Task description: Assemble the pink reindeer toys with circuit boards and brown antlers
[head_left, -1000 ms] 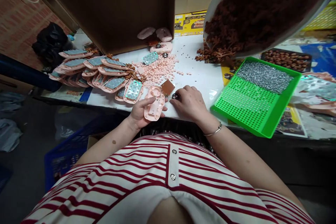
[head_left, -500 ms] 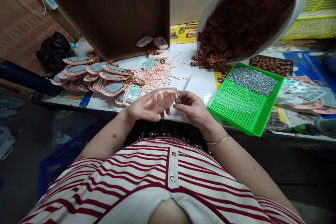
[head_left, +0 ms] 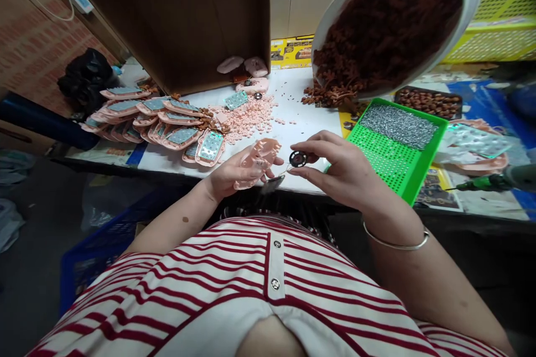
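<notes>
A pink plastic shell half (head_left: 256, 163) is tilted in my left hand (head_left: 228, 175), whose fingers wrap around its edge. My right hand (head_left: 341, 164) pinches a small round speaker (head_left: 298, 159) between thumb and fingers, to the right of the shell. Thin wires run from the speaker toward a small circuit board (head_left: 273, 183), blurred, that hangs beneath my left fingertips at the table edge. To the left lies a pile of pink shells with silvery-green boards (head_left: 180, 135). Small pink plastic parts (head_left: 247, 117) are heaped behind my left hand.
A green perforated tray (head_left: 377, 162) of screws stands to the right. Behind it, a tipped white bucket (head_left: 320, 28) spills brown parts. An open cardboard box (head_left: 188, 22) stands at the back left. An electric screwdriver (head_left: 494, 181) points in from the right.
The shell has been lifted and tilted in my left hand. My right hand has raised the speaker off the table and turned it upright. The board now hangs below.
</notes>
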A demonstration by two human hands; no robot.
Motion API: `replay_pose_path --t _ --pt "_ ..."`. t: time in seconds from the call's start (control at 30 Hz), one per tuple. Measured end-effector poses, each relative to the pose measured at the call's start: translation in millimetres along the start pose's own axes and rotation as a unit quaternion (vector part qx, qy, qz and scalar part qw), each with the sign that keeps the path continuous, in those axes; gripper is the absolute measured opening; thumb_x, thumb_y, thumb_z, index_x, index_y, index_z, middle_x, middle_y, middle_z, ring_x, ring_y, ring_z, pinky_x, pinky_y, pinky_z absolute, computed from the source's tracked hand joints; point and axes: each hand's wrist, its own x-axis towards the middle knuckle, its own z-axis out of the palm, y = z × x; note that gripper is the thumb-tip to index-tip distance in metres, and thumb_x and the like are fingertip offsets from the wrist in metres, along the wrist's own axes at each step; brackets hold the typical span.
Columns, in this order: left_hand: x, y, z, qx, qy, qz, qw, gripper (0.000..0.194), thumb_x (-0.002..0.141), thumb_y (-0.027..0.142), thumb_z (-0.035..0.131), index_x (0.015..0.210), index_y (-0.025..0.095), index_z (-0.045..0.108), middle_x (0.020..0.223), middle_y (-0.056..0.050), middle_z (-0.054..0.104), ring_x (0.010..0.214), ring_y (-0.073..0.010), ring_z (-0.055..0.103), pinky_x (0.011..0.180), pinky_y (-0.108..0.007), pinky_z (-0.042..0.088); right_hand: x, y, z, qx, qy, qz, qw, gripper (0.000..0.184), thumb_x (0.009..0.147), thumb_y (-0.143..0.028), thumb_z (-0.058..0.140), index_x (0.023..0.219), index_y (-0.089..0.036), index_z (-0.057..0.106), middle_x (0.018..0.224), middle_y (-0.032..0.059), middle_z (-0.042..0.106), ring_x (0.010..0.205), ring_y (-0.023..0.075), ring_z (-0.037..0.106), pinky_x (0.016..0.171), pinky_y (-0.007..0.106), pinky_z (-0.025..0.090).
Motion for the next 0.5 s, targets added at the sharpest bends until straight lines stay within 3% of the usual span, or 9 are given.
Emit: replay_pose_path --t 0.17,0.33,0.5 --pt "7 -7 15.5 0.001 -0.027 0.018 0.999 0.07 0.063 0.041 0.09 0.126 0.023 0.067 0.105 -0.008 0.071 0.089 -0.0207 0.068 0.072 -0.029 0.051 6 -20 3 -0.004 -0.06 0.064 0.996 0.023 0.09 -0.026 0.072 0.112 -0.02 0.068 0.093 0.0049 0.074 0.075 0.0151 0.069 0.067 0.029 0.055" --pt "7 -14 21.5 0.009 -0.023 -0.016 1.0 0.076 0.061 0.05 0.089 0.127 0.02 0.065 0.094 -0.012 0.072 0.08 -0.0244 0.069 0.068 -0.034 0.053 14 -27 8 -0.048 -0.055 0.168 0.983 0.024 0.079 -0.026 0.079 0.092 -0.021 0.059 0.073 -0.0017 0.067 0.057 0.0113 0.058 0.051 0.025 0.042" --pt "5 -19 23.2 -0.009 -0.041 -0.035 0.999 0.079 0.064 0.047 0.088 0.133 0.023 0.06 0.091 -0.007 0.073 0.074 -0.0202 0.069 0.059 -0.026 0.047 14 -22 17 -0.057 -0.031 0.177 0.982 0.032 0.077 -0.029 0.083 0.087 -0.023 0.054 0.062 -0.0063 0.059 0.05 0.0099 0.049 0.048 0.024 0.036"
